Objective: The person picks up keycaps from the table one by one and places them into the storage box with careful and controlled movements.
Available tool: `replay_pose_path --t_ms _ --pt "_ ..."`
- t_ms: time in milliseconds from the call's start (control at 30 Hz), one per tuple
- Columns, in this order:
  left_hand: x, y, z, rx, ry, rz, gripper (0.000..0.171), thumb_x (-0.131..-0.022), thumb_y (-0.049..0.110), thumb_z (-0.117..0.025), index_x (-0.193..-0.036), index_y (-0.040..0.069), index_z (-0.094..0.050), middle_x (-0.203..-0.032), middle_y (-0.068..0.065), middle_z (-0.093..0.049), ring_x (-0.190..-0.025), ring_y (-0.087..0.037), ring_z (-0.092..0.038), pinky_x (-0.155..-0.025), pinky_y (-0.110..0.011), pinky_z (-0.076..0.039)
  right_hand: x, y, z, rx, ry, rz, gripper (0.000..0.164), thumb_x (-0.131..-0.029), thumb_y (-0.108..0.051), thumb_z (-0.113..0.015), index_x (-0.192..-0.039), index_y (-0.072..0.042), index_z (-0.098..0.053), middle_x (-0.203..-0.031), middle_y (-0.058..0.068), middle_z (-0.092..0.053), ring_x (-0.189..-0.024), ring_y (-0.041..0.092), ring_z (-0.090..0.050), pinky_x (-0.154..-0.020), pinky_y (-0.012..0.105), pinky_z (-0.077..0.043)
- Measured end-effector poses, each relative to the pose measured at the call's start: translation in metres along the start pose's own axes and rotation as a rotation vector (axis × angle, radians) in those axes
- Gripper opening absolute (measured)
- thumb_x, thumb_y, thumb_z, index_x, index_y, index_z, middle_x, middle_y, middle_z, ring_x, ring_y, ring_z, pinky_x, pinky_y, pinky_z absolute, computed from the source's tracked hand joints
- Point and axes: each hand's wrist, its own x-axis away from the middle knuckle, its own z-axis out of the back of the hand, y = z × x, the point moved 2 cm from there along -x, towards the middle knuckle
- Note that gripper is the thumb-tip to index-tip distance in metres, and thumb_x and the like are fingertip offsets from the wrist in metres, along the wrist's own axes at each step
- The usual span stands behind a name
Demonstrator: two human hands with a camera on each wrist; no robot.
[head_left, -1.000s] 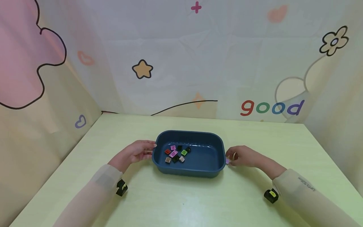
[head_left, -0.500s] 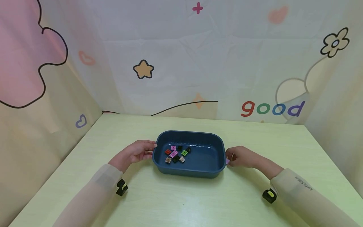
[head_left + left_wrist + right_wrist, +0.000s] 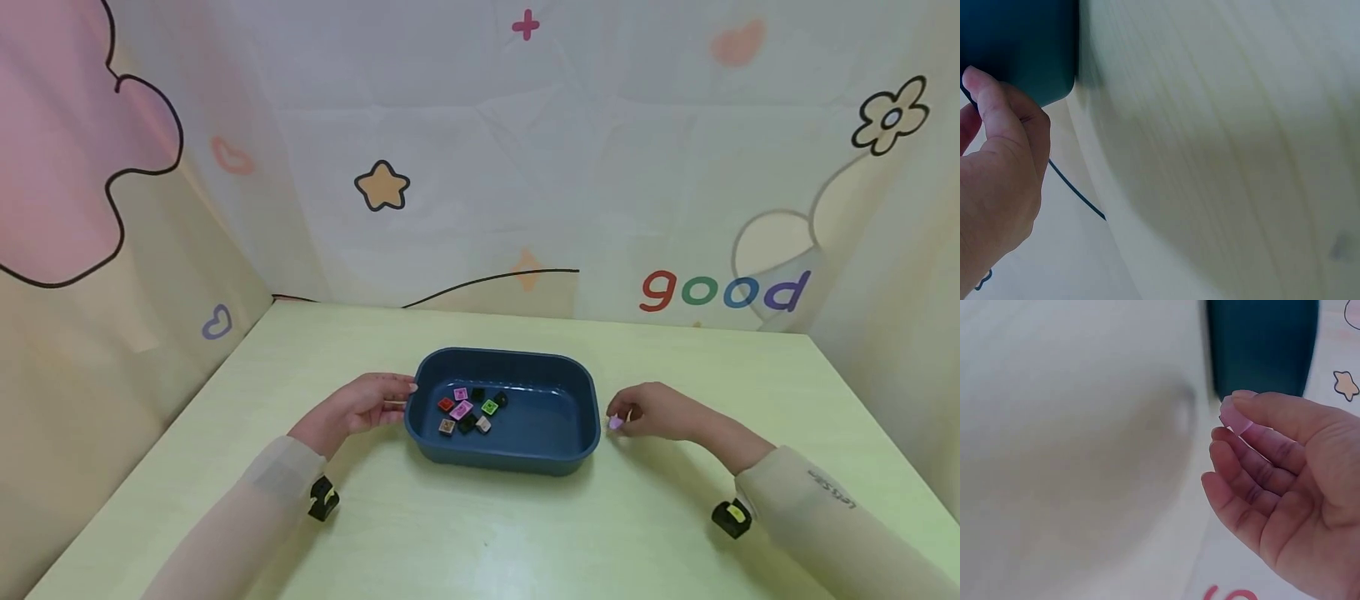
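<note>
A dark blue rectangular bin [image 3: 555, 421] with rounded corners sits mid-table, several small coloured square pieces [image 3: 461, 410] lying loose in its left half. My left hand [image 3: 367, 402] holds the bin's left end, its fingertips at the rim; in the left wrist view, thumb and fingers [image 3: 999, 115] meet the bin's corner. To the right of the bin, my right hand [image 3: 651, 411] pinches a small pale purple piece [image 3: 1236, 415] between thumb and index finger. The other fingers of that hand are loosely curled beneath it.
The pale wooden table [image 3: 480, 525] runs back to a printed cloth backdrop [image 3: 465, 225], with cloth sides at left and right. Black straps with yellow marks [image 3: 324, 498] hang at both wrists.
My right hand has shifted slightly right, away from the bin's right wall, carrying the purple piece with it. The left hand keeps its place on the bin.
</note>
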Motion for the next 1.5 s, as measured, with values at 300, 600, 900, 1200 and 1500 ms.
replay_pose_path --t_ms 300,600,900,1200,1500 --pt "0.001 0.002 0.000 0.009 -0.010 -0.004 0.048 -0.107 0.013 -0.051 -0.150 -0.007 -0.042 -0.085 0.004 -0.069 -0.072 -0.007 -0.068 -0.067 -0.015 -0.060 0.010 -0.006 0.041 0.017 0.017 -0.010 0.024 -0.092 -0.014 -0.073 -0.111 0.001 -0.072 -0.094 0.003 -0.073 -0.084 0.012 -0.061 -0.072 0.023 -0.054" --pt "0.002 0.003 -0.001 -0.002 -0.020 -0.006 0.047 -0.107 0.013 -0.050 -0.149 -0.007 -0.043 -0.084 0.004 -0.068 -0.072 -0.006 -0.067 -0.067 -0.014 -0.059 0.010 -0.038 0.089 0.058 -0.057 0.010 0.029 -0.095 -0.018 -0.071 -0.118 -0.001 -0.070 -0.101 0.000 -0.075 -0.091 0.012 -0.066 -0.078 0.025 -0.057" --pt "0.000 0.005 -0.001 0.003 -0.009 0.011 0.048 -0.107 0.013 -0.051 -0.151 -0.006 -0.042 -0.084 0.004 -0.068 -0.071 -0.006 -0.067 -0.066 -0.014 -0.059 -0.001 -0.083 0.134 0.127 -0.087 0.078 0.027 -0.097 -0.018 -0.070 -0.119 -0.002 -0.071 -0.106 0.004 -0.075 -0.094 0.015 -0.067 -0.082 0.030 -0.057" --pt "0.001 0.001 -0.001 0.017 -0.018 0.005 0.050 -0.107 0.014 -0.051 -0.152 -0.006 -0.039 -0.086 0.004 -0.068 -0.072 -0.006 -0.067 -0.067 -0.015 -0.060 -0.019 -0.103 0.134 0.138 -0.134 0.094 0.028 -0.096 -0.017 -0.070 -0.120 -0.002 -0.070 -0.109 0.007 -0.074 -0.097 0.017 -0.067 -0.086 0.033 -0.057" --pt "0.002 0.000 -0.001 0.024 -0.018 0.000 0.050 -0.107 0.013 -0.051 -0.152 -0.007 -0.039 -0.086 0.004 -0.070 -0.072 -0.005 -0.069 -0.068 -0.015 -0.060 -0.041 -0.121 0.128 0.108 -0.146 0.087 0.023 -0.096 -0.012 -0.070 -0.117 -0.002 -0.069 -0.108 0.010 -0.072 -0.097 0.019 -0.064 -0.088 0.035 -0.057"
